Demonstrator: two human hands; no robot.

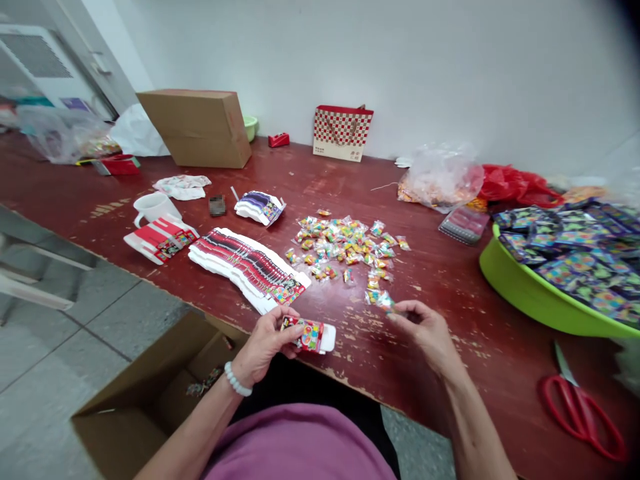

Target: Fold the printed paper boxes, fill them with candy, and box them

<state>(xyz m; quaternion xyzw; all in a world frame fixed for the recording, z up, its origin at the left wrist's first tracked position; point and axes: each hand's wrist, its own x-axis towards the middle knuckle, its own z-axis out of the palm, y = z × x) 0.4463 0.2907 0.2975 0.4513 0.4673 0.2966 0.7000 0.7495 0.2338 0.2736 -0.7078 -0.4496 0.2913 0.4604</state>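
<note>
My left hand (273, 339) is closed round a small printed box (311, 335), red and multicoloured, whose white end flap stands open toward the right. Between the thumb and fingers of my right hand (423, 327) is a small wrapped candy (385, 302) in clear film. Just behind it lies a loose pile of wrapped candies (345, 241), yellow, green and orange. A long row of flattened red-and-black boxes (245, 263) fans out beside my left hand. Another small stack of red and white boxes (161, 239) lies farther left.
At right, a green basin (540, 303) full of dark printed packets stands near red-handled scissors (580, 407). A cardboard box (200, 130), checked paper bag (342, 133) and plastic bag (445, 177) line the back. Left are a white mug (156, 208) and purple boxes (260, 207); an open carton (135, 400) sits below the edge.
</note>
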